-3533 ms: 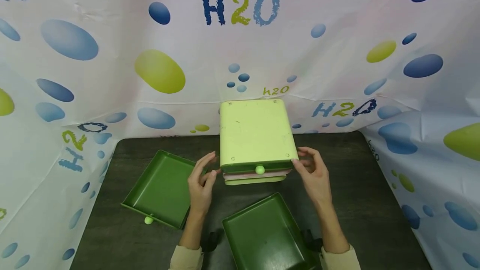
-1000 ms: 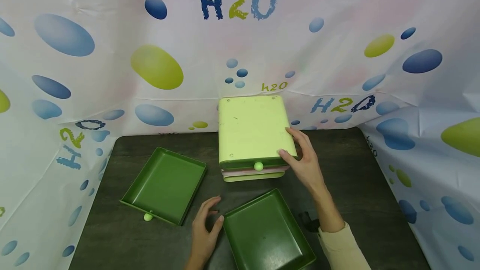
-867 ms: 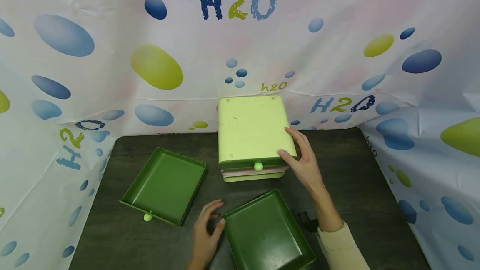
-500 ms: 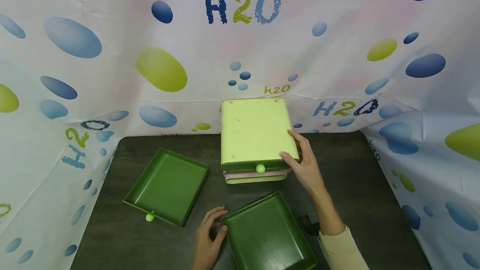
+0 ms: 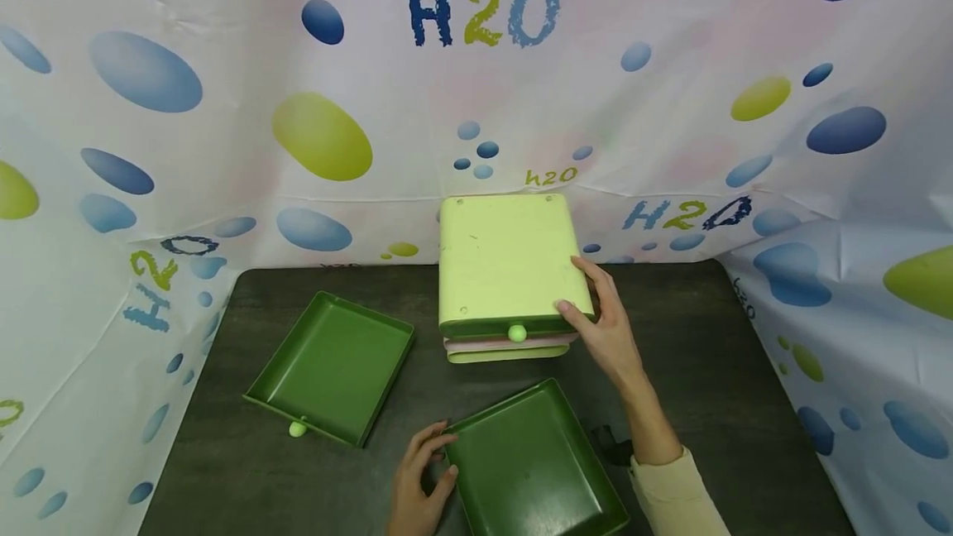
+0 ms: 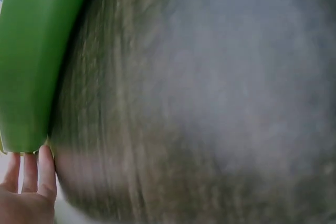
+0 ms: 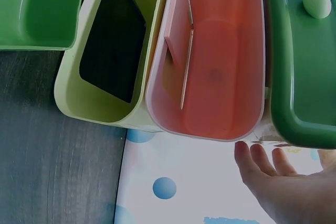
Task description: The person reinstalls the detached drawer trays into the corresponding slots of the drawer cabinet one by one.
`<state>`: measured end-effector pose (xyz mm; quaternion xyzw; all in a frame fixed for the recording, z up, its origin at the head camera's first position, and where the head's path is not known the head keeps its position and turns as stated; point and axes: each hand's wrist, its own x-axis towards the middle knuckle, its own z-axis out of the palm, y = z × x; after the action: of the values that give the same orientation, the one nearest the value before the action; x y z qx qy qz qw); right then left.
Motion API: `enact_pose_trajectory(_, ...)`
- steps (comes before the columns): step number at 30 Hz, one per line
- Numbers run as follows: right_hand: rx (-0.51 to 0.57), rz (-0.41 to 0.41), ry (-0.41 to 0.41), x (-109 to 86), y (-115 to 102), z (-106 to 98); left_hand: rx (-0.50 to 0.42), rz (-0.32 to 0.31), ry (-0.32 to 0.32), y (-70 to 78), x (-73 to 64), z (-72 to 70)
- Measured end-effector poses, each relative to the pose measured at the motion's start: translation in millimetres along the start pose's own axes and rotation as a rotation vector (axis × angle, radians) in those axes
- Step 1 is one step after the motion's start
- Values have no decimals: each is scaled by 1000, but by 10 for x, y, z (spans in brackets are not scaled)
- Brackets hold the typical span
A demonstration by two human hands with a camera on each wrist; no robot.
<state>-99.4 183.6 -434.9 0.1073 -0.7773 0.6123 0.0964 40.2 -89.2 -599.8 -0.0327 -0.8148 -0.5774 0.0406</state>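
A small drawer unit with a pale lime top (image 5: pixel 510 263) stands at the back middle. My right hand (image 5: pixel 609 329) rests on its front right corner, thumb on the top and fingers along the side. The right wrist view shows a green drawer front (image 7: pixel 310 61) with a round knob, beside a hollow pink compartment (image 7: pixel 226 72) and a hollow lime one (image 7: pixel 100 98). A loose green drawer (image 5: pixel 532 470) lies nearest me. My left hand (image 5: pixel 423 486) touches its left corner. In the left wrist view, straight fingers (image 6: pixel 30 174) meet the drawer's end.
Another green drawer (image 5: pixel 335 370) with a light knob lies on the left of the dark table (image 5: pixel 715 387). A black object (image 5: pixel 612 445) shows by the right wrist. Patterned white sheeting (image 5: pixel 417 89) hangs behind and at both sides.
Over the earlier frames my left hand leaves the unit's left side and comes to the near drawer's left corner. My right hand moves onto the unit's top corner and then stays there.
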Motion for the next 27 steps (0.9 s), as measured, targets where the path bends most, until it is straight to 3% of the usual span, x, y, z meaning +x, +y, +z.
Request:
enact_pose_trajectory(8,23,15,-14,-47,35,32,69,-16,-29,-4,-148,3)
enact_pose_trajectory(12,36,4,-1,-28,46,12,49,-56,-50,-4,-122,9)
enact_pose_trajectory(18,28,0,4,-23,53,-7,19,-173,-105,37,-76,-9)
enact_pose_trajectory(27,28,9,-5,-8,30,-5,5,-168,-138,2,-4,7)
